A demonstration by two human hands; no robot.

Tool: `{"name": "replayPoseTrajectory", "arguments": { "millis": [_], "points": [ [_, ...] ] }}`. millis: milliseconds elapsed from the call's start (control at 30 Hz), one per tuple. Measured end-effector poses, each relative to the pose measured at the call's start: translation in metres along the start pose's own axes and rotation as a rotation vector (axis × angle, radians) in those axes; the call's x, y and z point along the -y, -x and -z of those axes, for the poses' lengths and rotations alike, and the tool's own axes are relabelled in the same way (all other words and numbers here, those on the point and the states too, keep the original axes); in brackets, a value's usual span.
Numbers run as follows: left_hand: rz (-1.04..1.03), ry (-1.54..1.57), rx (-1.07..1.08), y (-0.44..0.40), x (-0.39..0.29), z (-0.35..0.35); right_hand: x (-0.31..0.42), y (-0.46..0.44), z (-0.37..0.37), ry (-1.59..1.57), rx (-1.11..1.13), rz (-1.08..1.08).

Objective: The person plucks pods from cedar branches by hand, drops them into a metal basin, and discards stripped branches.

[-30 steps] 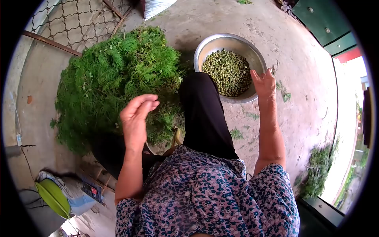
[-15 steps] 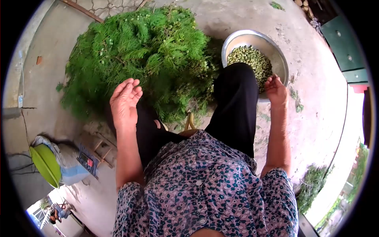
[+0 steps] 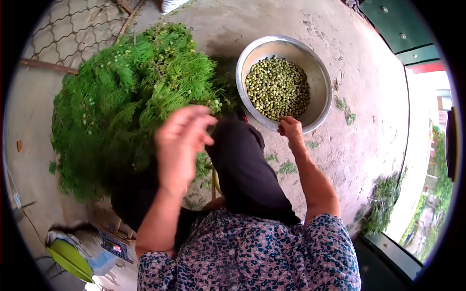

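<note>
My left hand [image 3: 182,143] is raised in front of the pile of green feathery branches [image 3: 131,92], blurred by motion, with its fingers partly apart and nothing visible in it. At the near rim of a wide metal basin [image 3: 318,77], my right hand [image 3: 291,129] has its fingers pressed together; what they hold, if anything, is too small to make out. Many small round green-brown cones [image 3: 277,87] lie in the basin. My knee in dark trousers is between the pile and the basin.
A metal grille [image 3: 68,29] lies at the upper left. Green cabinets [image 3: 395,24] stand at the upper right. Loose sprigs [image 3: 287,168] lie on the concrete floor, and more greenery [image 3: 383,203] is at the right. A yellow-green container [image 3: 70,259] and sacks are at the lower left.
The view has swung about and back. My left hand has moved up and right over the edge of the pile. My right hand has moved from the basin's right side to its near rim, fingers closed.
</note>
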State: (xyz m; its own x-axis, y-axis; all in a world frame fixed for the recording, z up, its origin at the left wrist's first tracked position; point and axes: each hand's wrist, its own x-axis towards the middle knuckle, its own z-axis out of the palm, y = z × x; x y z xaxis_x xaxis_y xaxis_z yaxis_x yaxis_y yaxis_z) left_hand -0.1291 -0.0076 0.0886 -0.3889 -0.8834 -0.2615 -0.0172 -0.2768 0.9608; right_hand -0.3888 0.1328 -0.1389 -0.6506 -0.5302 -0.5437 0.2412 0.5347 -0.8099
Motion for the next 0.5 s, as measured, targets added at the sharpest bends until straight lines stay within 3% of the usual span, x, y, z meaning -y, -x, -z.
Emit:
{"name": "replayPoseTrajectory", "arguments": {
  "millis": [33,67,100,167,267,333,467,500],
  "points": [
    [-0.001,-0.093,0.147,0.000,0.002,-0.032,-0.011,-0.016,-0.005,0.101,0.009,0.072],
    [-0.148,-0.271,0.364,-0.002,0.017,-0.056,-0.015,-0.027,-0.012,0.084,-0.002,0.052],
    [-0.491,-0.365,0.536,-0.009,0.032,-0.077,-0.009,-0.038,-0.016,0.182,0.016,0.077],
    [-0.491,-0.346,0.729,-0.014,0.051,-0.105,-0.017,-0.075,-0.027,0.212,-0.019,0.116],
    [-0.604,-0.431,0.792,-0.021,0.049,-0.109,-0.023,-0.129,-0.035,0.392,-0.131,0.295],
    [-0.438,-0.359,0.786,-0.024,0.044,-0.106,-0.020,-0.160,-0.039,0.460,-0.214,0.386],
    [-0.386,-0.099,0.662,-0.034,0.047,-0.108,-0.006,-0.203,-0.058,0.596,-0.353,0.424],
    [-0.366,-0.077,0.668,-0.035,0.047,-0.108,0.001,-0.207,-0.064,0.557,-0.328,0.341]
  ]
}}
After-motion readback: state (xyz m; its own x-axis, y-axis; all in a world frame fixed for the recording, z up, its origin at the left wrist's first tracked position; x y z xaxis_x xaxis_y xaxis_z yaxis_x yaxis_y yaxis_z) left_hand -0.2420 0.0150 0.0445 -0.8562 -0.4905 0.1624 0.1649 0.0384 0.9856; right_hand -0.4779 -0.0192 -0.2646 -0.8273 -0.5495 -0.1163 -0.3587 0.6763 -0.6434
